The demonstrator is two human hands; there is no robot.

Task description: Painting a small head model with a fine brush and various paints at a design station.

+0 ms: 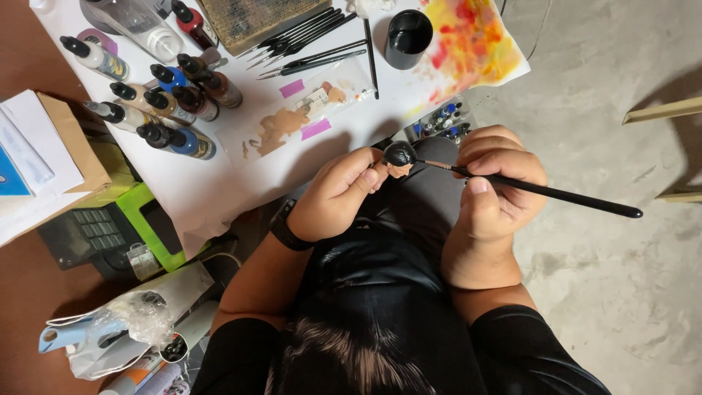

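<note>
Partly hidden, a small painted head (399, 155) sits pinched in the left hand (338, 196); right hand (491, 192) grips a paintbrush (556, 192).

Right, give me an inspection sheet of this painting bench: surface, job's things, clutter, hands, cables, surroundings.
Surface: white sheet over the table, with tan paint smears on a clear palette sheet.
Job's things: small dark-topped miniature head in the left hand; thin black paintbrush in the right hand, its tip touching the head.
Clutter: dropper paint bottles, a row of spare brushes, a black cup, a red and yellow stained paper, a green calculator, a plastic bag.
Hands: both closed on their items; black watch on the left wrist.
Cables: nothing seen.
Surroundings: grey concrete floor.
</note>
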